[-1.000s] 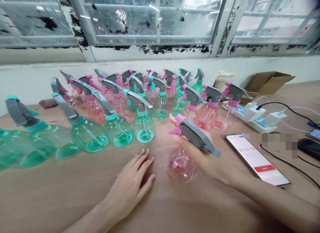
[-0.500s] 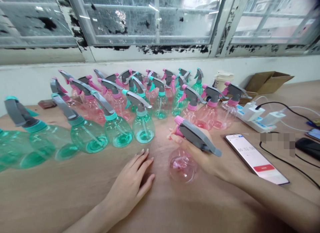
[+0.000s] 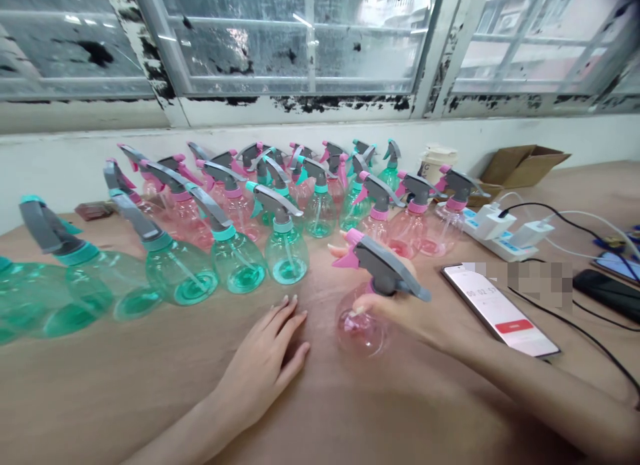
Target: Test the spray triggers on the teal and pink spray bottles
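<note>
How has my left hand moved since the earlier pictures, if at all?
No, not noticeably: your left hand rests at the same spot relative to the nearest green spray bottle.

held spray bottle (image 3: 361, 328): see-through pink, pink nozzle (image 3: 354, 237), grey trigger head (image 3: 383, 265); bottles toward worktop (image 3: 165, 385) left edge (image 3: 239, 257): see-through green, teal collars (image 3: 223, 233); worktop brown; far-edge cardboard box (image 3: 520, 168) tan

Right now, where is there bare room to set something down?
Bare table lies between the front green bottles and the left arm, and between both arms, in front of the pink bottle in the right hand. Crowded: other bottles packed toward the wall; phone, power strip and cables at right.
</note>
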Demonstrator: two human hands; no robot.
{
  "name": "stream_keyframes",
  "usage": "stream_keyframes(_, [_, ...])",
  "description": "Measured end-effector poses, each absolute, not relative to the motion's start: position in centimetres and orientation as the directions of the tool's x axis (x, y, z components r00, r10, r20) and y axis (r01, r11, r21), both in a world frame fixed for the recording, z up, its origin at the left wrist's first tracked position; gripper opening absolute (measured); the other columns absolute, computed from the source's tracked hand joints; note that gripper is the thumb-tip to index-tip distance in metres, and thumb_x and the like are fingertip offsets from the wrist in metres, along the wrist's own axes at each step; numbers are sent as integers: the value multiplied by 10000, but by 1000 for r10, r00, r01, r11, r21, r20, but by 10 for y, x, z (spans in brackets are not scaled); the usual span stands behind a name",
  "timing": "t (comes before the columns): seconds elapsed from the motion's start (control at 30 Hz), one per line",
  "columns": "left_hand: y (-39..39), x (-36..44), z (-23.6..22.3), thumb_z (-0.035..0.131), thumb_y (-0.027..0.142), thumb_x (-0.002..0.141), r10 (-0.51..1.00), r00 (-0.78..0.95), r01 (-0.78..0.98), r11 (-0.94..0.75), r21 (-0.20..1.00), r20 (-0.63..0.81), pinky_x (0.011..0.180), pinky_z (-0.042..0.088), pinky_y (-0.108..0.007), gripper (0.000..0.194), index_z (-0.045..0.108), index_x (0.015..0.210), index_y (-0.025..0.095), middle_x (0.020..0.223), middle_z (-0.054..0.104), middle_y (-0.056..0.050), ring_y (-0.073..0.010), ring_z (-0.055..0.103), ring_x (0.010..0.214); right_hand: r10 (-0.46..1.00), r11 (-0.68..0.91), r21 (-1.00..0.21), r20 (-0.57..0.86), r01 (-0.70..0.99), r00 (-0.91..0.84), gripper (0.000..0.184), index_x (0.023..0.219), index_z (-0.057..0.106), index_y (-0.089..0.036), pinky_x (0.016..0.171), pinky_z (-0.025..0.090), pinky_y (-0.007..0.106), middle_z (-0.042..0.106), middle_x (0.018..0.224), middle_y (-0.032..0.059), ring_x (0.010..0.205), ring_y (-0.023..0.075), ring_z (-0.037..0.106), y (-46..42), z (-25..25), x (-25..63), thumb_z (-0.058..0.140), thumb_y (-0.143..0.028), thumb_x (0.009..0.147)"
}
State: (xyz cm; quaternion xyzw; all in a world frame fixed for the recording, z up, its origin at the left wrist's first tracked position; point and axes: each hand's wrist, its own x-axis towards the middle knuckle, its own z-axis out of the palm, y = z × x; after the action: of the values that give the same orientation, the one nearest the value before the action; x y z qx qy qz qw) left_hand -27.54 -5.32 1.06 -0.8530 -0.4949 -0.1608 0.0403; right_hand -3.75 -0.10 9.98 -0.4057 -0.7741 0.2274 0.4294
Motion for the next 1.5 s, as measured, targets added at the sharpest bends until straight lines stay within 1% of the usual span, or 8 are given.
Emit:
stream_keyframes(0.1, [-53, -275, 10, 441, 375, 997, 835, 453, 860, -501, 93, 312, 1062, 431, -494, 395, 566, 1294, 147, 1427, 526, -141, -307, 482, 1321, 876, 475, -811, 396, 341, -276, 349, 1079, 634, -321, 531, 484, 279, 667, 823, -18, 550, 140, 529, -7, 105, -38, 677, -312, 733])
stream_keyframes(0.17, [-53, -274, 11, 443, 369, 997, 841, 449, 862, -497, 101, 302, 1074, 416, -490, 393, 572, 1287, 138, 1431, 520, -147, -307, 470, 1331, 882, 464, -836, 403, 294, -246, 430, 1159, 588, -328, 663, 539, 319, 673, 1060, 24, 789, 193, 640, -9, 106, -38, 673, -304, 737])
stream_keyframes(0.23, [-53, -273, 12, 445, 367, 996, 844, 451, 861, -497, 107, 288, 1083, 404, -491, 392, 576, 1279, 129, 1433, 516, -155, -309, 461, 1338, 871, 489, -821, 440, 293, -219, 541, 1240, 529, -310, 830, 543, 386, 607, 1262, 63, 1083, 253, 618, -11, 104, -36, 698, -352, 727])
stream_keyframes(0.3, [-54, -272, 13, 449, 362, 994, 846, 454, 862, -496, 103, 280, 1084, 401, -492, 390, 574, 1280, 128, 1431, 517, -158, -308, 459, 1339, 846, 533, -777, 480, 335, -232, 641, 1295, 480, -278, 942, 504, 452, 555, 1350, 96, 1212, 286, 560, -14, 99, -30, 721, -432, 721])
stream_keyframes(0.53, [-53, -270, 12, 463, 339, 989, 845, 452, 864, -494, 93, 286, 1069, 414, -498, 380, 585, 1263, 106, 1411, 533, -175, -317, 472, 1326, 817, 563, -538, 478, 627, -323, 781, 1334, 460, -239, 935, 494, 502, 621, 1224, 113, 1149, 327, 599, -40, 76, 0, 793, -523, 688])
stream_keyframes(0.83, [-53, -270, 10, 446, 318, 985, 829, 455, 848, -515, 124, 326, 1052, 423, -512, 352, 598, 1224, 109, 1386, 550, -184, -324, 485, 1311, 848, 488, -412, 433, 770, -306, 501, 1086, 583, -195, 762, 500, 421, 681, 1036, 124, 950, 304, 657, -12, 72, -14, 660, -590, 786])
stream_keyframes(1.0, [-53, -271, 9, 453, 314, 977, 821, 454, 845, -520, 125, 346, 1045, 431, -510, 345, 597, 1216, 112, 1368, 562, -183, -325, 505, 1288, 902, 399, -312, 304, 862, -307, 453, 1065, 558, -190, 656, 453, 333, 712, 957, 91, 871, 287, 686, 11, 95, -41, 647, -550, 807])
stream_keyframes(1.5, [-51, -273, 6, 439, 322, 979, 808, 455, 835, -533, 137, 375, 1044, 432, -512, 342, 597, 1212, 130, 1368, 566, -177, -325, 498, 1300, 940, 311, -286, 234, 906, -249, 598, 1213, 524, -138, 773, 496, 413, 689, 1144, 205, 1054, 397, 653, 57, 103, -67, 646, -555, 802])
